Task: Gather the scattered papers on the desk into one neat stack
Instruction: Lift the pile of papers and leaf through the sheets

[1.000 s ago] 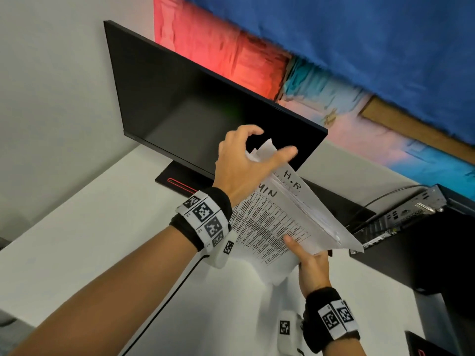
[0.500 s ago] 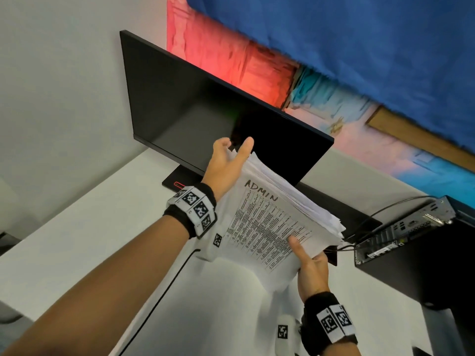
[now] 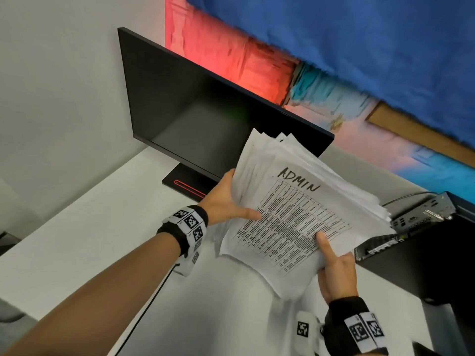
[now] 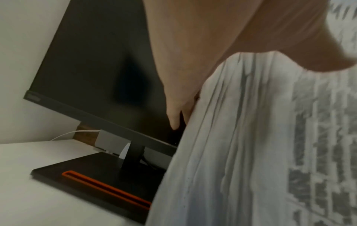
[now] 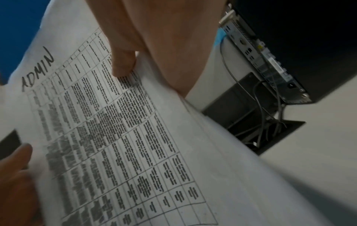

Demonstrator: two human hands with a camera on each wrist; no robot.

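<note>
White paper stack (image 3: 295,209): we hold it tilted above the tabletop (image 3: 84,235), before the monitor (image 3: 200,119) — top sheet marked "ADMIN", far edges fanned unevenly.
Left hand (image 3: 226,201): thumb across the printed face, fingers (image 4: 173,110) behind the stack's left edge, gripping.
Right hand (image 3: 336,268): thumb on top near the lower right corner — stack pinched.
Computer box (image 3: 421,214): right of the stack.

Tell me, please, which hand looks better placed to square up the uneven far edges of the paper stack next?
Probably the left hand: it holds the paper stack along its side, nearer the fanned far corner. The right hand pinches the near corner, thumb on top, so it seems to carry the weight.
</note>
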